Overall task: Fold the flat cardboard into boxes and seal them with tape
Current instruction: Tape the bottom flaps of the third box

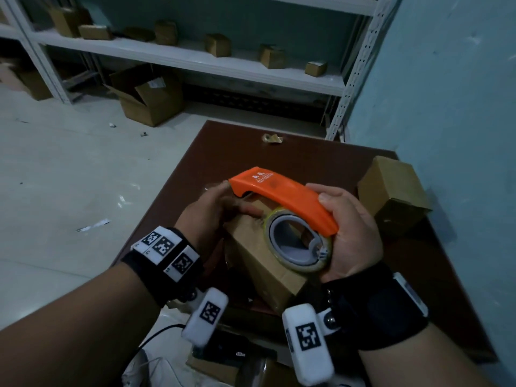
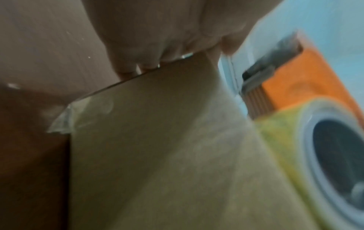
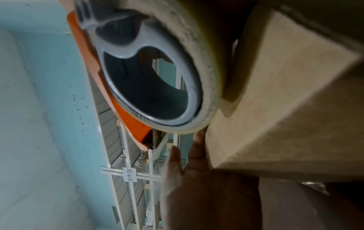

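Note:
A folded cardboard box stands on the dark brown table in front of me. My left hand lies over the box's top, its fingers curled over the far edge. My right hand grips an orange tape dispenser by its rear, just above the box. The dispenser's yellowish tape roll rests against the box's right side. The dispenser's nose sits beside my left fingertips. Clear tape covers one box corner.
A second closed box sits at the table's right edge near the blue wall. A crumpled tape scrap lies at the far edge. Behind stand white shelves with small boxes, and an open carton rests on the floor.

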`<state>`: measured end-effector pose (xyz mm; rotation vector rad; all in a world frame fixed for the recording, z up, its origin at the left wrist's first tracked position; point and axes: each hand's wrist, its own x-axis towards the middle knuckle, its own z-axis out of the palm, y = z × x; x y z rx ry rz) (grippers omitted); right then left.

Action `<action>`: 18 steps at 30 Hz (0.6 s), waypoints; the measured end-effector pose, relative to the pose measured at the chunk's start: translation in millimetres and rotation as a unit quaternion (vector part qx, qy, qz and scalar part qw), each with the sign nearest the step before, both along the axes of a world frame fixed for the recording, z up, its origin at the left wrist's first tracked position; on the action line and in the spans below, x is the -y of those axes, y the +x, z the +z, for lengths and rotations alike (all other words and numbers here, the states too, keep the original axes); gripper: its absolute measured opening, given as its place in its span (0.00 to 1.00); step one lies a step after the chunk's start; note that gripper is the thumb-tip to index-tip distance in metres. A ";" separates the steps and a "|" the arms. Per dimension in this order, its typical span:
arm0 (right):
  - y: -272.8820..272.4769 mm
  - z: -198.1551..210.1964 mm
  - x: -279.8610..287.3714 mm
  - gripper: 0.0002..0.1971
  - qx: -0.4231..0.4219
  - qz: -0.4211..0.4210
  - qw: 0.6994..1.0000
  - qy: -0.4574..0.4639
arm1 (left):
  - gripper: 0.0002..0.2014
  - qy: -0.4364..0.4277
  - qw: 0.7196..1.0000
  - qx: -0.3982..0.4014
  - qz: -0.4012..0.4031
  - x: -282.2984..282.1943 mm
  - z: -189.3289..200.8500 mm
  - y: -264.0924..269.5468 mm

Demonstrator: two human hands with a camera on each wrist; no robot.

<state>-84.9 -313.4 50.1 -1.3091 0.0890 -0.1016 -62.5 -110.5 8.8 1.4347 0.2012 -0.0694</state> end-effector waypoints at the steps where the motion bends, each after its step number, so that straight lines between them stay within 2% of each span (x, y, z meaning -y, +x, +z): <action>1: -0.3 -0.6 0.1 0.07 -0.002 -0.003 1.000 0.000 | 0.26 -0.024 1.000 -0.015 -0.008 -2.3 1.8 -2.3; 2: -0.6 -0.8 0.2 0.07 -0.004 -0.004 1.000 0.002 | 0.41 -0.080 0.995 -0.048 -0.029 -4.6 1.8 -5.6; 3: -0.8 -1.3 0.9 0.08 -0.006 -0.005 1.000 0.005 | 0.51 -0.111 0.990 -0.065 -0.062 -5.9 -0.5 -7.0; 4: -1.1 -0.8 0.8 0.09 -0.007 -0.004 1.000 0.007 | 0.55 -0.150 0.983 -0.071 -0.077 -12.1 1.9 -6.2; 5: -1.4 -1.1 1.1 0.10 -0.007 -0.003 1.000 0.006 | 0.55 -0.169 0.979 -0.071 -0.085 -15.4 2.7 -5.0; 6: -1.4 -1.4 1.0 0.09 -0.007 -0.005 1.000 0.005 | 0.51 -0.192 0.974 -0.068 -0.102 -20.2 2.5 -4.1; 10: -2.1 -1.6 1.1 0.08 -0.004 -0.006 1.000 0.009 | 0.26 -0.261 0.961 -0.055 -0.067 -31.2 10.5 -2.9; 12: -2.6 -0.9 1.8 0.08 -0.009 -0.001 1.000 0.008 | 0.19 -0.262 0.961 -0.055 -0.064 -35.7 14.4 -2.2; 14: -3.6 0.1 1.5 0.07 -0.010 0.001 1.000 0.002 | 0.11 -0.262 0.960 -0.090 -0.043 -40.3 8.1 2.2; 16: -4.7 1.4 -0.7 0.07 -0.005 0.003 1.000 -0.004 | 0.06 -0.247 0.959 -0.137 -0.014 -42.1 -0.1 6.8; 18: -6.8 2.6 -2.9 0.08 0.001 0.005 1.000 -0.009 | 0.09 -0.218 0.961 -0.172 -0.001 -40.9 -6.6 9.9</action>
